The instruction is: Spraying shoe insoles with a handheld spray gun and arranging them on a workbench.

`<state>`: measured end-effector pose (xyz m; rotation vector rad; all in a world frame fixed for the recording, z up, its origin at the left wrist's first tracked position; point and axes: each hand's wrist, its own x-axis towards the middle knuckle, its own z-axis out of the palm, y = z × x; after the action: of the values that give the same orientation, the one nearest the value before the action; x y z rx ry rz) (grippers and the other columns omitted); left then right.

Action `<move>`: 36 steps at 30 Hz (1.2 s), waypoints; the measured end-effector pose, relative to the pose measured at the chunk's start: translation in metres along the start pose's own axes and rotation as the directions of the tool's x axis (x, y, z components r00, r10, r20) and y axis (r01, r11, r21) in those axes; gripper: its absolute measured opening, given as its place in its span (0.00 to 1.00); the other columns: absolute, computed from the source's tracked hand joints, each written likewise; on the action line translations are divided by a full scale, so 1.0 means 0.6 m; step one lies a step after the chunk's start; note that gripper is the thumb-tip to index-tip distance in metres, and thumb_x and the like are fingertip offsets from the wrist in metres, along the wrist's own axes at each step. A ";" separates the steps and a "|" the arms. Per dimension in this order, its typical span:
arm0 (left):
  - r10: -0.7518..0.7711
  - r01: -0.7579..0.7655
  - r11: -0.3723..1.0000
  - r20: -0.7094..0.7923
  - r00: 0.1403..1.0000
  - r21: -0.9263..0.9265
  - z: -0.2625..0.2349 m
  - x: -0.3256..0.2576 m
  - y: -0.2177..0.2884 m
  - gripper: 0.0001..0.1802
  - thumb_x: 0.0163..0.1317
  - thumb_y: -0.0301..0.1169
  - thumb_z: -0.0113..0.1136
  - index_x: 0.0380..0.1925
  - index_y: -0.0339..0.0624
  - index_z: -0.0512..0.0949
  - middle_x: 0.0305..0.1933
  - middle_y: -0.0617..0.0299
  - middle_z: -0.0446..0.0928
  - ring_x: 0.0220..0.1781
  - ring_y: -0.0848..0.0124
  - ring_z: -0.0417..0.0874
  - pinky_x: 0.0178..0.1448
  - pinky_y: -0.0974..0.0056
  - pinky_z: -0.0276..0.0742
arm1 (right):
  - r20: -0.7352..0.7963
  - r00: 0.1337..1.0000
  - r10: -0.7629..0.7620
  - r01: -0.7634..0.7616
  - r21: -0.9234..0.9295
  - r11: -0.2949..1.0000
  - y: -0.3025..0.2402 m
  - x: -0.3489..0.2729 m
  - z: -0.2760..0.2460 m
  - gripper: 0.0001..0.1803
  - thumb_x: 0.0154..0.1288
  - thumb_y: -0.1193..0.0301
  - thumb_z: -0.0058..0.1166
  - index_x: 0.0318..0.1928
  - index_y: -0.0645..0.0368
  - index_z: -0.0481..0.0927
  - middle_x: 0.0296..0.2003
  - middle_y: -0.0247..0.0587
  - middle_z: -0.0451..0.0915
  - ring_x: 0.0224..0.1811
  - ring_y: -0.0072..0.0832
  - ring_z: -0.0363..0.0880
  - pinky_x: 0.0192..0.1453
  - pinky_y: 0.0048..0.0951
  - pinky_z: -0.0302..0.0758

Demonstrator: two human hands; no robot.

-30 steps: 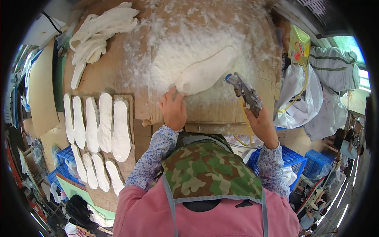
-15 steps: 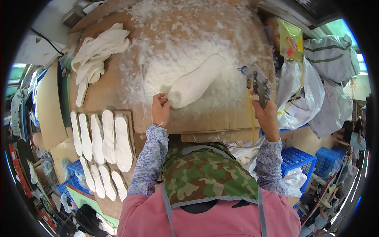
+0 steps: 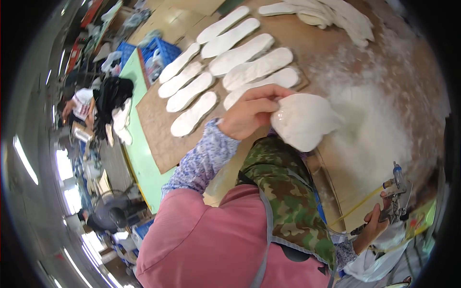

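Note:
My left hand (image 3: 252, 113) grips a white shoe insole (image 3: 305, 120) by its end and holds it lifted above the brown cardboard board (image 3: 158, 129), beside the near edge of the rows of white insoles (image 3: 225, 72) lying there. My right hand (image 3: 377, 221) is at the lower right, closed on the handle of a metal spray gun (image 3: 396, 189) with a thin yellow hose. Between the two hands lies the cardboard work surface (image 3: 379, 129), coated with white spray residue.
A loose pile of white insoles (image 3: 336, 14) lies at the top right. The board rests on a light green table (image 3: 139, 158). Blue crates (image 3: 156, 50) stand behind it. Two other people (image 3: 84, 103) are at the far left.
The view has swung to the left. My left hand has lifted the insole off the white sprayed surface and carried it to the rows. My right hand keeps the spray gun, now off to the side.

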<state>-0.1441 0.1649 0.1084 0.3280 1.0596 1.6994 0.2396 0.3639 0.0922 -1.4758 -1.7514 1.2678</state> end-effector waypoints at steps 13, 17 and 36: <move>0.035 -0.045 0.999 -0.702 0.711 0.005 -0.340 -0.451 -0.090 0.23 0.62 0.25 0.53 0.59 0.39 0.71 0.58 0.58 0.76 0.58 0.65 0.78 0.62 0.55 0.76 | 0.287 0.958 -0.001 0.039 -0.126 0.991 -0.078 -0.004 0.083 0.20 0.68 0.75 0.49 0.58 0.69 0.72 0.50 0.31 0.80 0.18 0.12 0.58 0.21 0.18 0.56; -0.088 0.111 0.994 -0.789 0.608 -0.025 -0.502 -0.505 -0.169 0.24 0.62 0.23 0.51 0.60 0.40 0.71 0.57 0.58 0.77 0.58 0.64 0.78 0.62 0.55 0.76 | 0.338 0.941 0.010 0.034 -0.123 0.992 -0.088 -0.037 0.224 0.19 0.68 0.75 0.50 0.58 0.69 0.72 0.46 0.32 0.81 0.19 0.11 0.59 0.21 0.17 0.56; 0.503 0.747 0.410 -0.813 0.294 0.524 -0.517 -0.514 -0.230 0.14 0.64 0.27 0.48 0.49 0.36 0.72 0.37 0.49 0.79 0.36 0.57 0.82 0.42 0.56 0.76 | 0.309 0.948 0.075 -0.006 -0.217 0.976 -0.094 -0.067 0.260 0.18 0.66 0.76 0.51 0.56 0.63 0.75 0.25 0.27 0.74 0.17 0.11 0.61 0.21 0.18 0.56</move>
<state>-0.1383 -0.2484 -0.0908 -0.2938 2.9399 0.6624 0.0929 0.2775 0.0825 -1.4948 -2.1327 1.4398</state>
